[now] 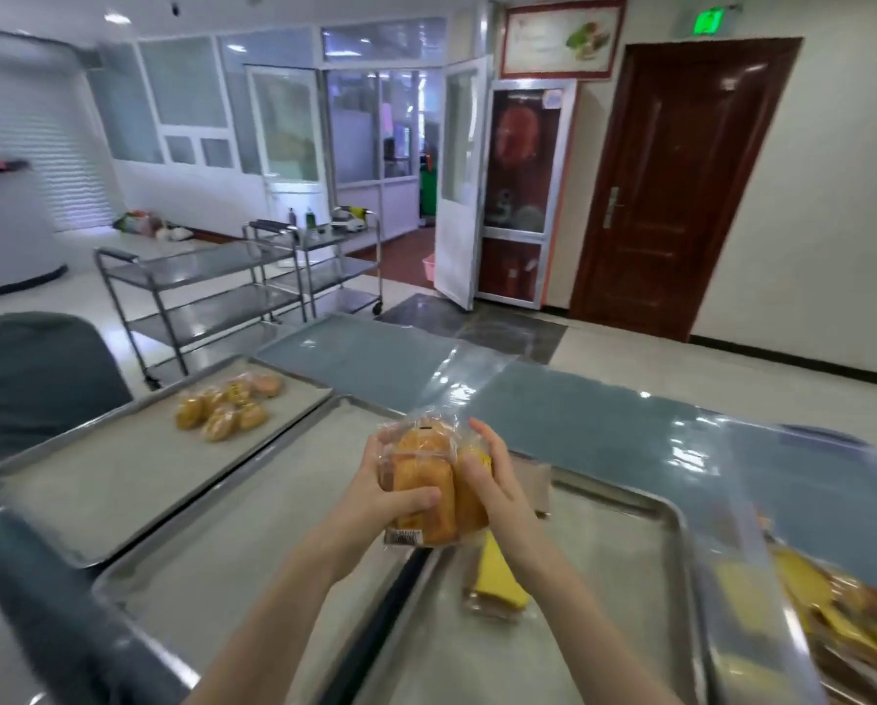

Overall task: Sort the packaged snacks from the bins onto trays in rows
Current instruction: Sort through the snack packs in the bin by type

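Both hands hold a bundle of clear-wrapped golden bread packages [426, 480] above the gap between two metal trays. My left hand [380, 496] grips the left package, thumb across its front. My right hand [492, 480] holds the right package from the side, fingers curled round it. The middle tray [253, 541] lies under my left forearm. The right tray [629, 577] carries one yellow snack packet [495, 587]. On the far left tray [96, 480] several round bun packages [228, 407] sit in a cluster. A bin of packaged snacks [853, 618] shows at the right edge.
The trays lie on a long table with a blue-grey top under clear plastic [604, 414]. A dark chair back [35, 379] stands at the left. Steel trolleys [212, 287] stand on the floor beyond the table.
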